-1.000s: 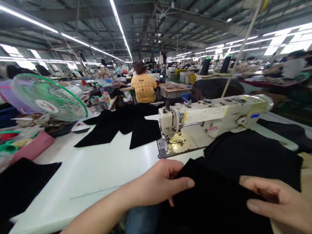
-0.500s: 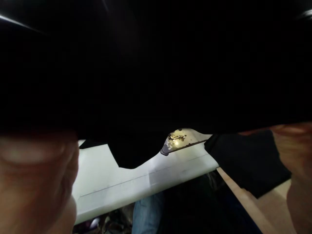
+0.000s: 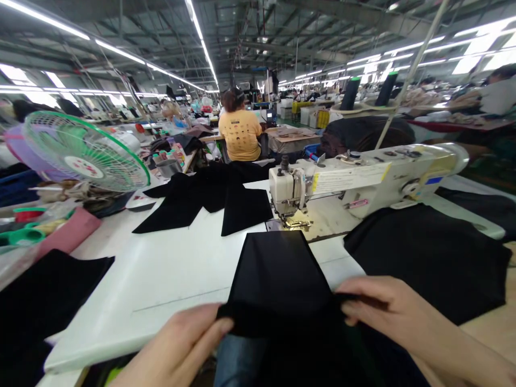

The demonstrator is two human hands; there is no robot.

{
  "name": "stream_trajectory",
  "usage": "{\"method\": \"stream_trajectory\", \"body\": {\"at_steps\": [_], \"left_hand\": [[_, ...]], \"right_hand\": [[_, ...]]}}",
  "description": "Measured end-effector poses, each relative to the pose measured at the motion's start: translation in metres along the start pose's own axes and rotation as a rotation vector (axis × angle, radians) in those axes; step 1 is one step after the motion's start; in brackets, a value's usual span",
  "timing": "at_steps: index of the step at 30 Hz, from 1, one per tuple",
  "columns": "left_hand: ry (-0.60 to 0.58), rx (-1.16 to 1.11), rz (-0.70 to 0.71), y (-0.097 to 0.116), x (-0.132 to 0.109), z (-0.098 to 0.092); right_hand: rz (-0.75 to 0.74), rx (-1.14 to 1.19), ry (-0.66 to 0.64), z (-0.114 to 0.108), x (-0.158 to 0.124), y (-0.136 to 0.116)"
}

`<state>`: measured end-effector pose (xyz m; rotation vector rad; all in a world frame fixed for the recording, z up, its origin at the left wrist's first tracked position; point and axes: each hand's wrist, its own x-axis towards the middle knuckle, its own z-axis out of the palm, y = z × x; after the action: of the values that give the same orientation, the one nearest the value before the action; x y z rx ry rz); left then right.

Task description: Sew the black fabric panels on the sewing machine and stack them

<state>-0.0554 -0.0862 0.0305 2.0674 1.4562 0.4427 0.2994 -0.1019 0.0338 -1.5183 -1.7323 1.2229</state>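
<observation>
A black fabric piece [image 3: 280, 269] is stretched between my two hands at the front edge of the white table [image 3: 173, 274]. My left hand [image 3: 189, 333] pinches its near left corner. Opposite it, my right hand [image 3: 379, 301] grips the near right corner between thumb and fingers. The far end of the cloth lies on the table, just in front of the needle area of a white sewing machine [image 3: 338, 185]. Its near part hangs over the table edge above my lap.
More black fabric pieces lie behind [image 3: 245, 207], at the left [image 3: 52, 290] and at the right [image 3: 427, 258]. A green fan [image 3: 86, 156] stands at the left, near a pink roll [image 3: 68, 234]. Further off sits a person in a yellow shirt [image 3: 241, 134].
The black fabric, earlier held up close and blocking most of the view, has come down onto the table edge. Both hands have lowered with it, still holding its sides.
</observation>
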Motion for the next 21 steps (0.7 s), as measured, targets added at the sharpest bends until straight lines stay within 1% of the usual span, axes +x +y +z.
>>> {"method": "stream_trajectory", "body": {"at_steps": [1,2,3,5,6,8,10,12,15,17,19,21], "left_hand": [[-0.004,0.047,-0.021,0.0,0.019,-0.001],[0.006,0.098,-0.035,0.0,0.04,0.0],[0.035,0.16,-0.047,-0.001,0.061,0.002],[0.109,0.285,-0.063,-0.004,0.101,0.011],[0.137,0.332,-0.069,-0.007,0.118,0.017],[0.158,0.352,-0.086,-0.014,0.144,0.03],[0.154,0.308,-0.111,-0.02,0.161,0.041],[0.15,0.25,-0.135,-0.023,0.171,0.05],[0.162,0.17,-0.139,-0.023,0.173,0.06],[0.191,0.104,-0.125,-0.022,0.168,0.063],[0.241,0.037,-0.11,-0.02,0.16,0.063],[0.291,-0.165,-0.088,-0.019,0.148,0.06]], "right_hand": [[0.029,0.002,0.014,0.002,0.016,0.002],[0.043,-0.014,0.054,0.005,0.033,0.006],[0.045,-0.048,0.116,0.008,0.051,0.012],[-0.015,-0.187,0.275,0.016,0.087,0.025],[-0.033,-0.229,0.329,0.019,0.103,0.032],[-0.047,-0.288,0.405,0.025,0.129,0.045],[-0.018,-0.316,0.438,0.028,0.146,0.054],[0.015,-0.336,0.452,0.029,0.155,0.059],[0.039,-0.331,0.447,0.031,0.16,0.063],[0.021,-0.304,0.443,0.032,0.157,0.064],[-0.017,-0.252,0.448,0.033,0.149,0.063],[-0.049,-0.186,0.448,0.033,0.135,0.063]]}}
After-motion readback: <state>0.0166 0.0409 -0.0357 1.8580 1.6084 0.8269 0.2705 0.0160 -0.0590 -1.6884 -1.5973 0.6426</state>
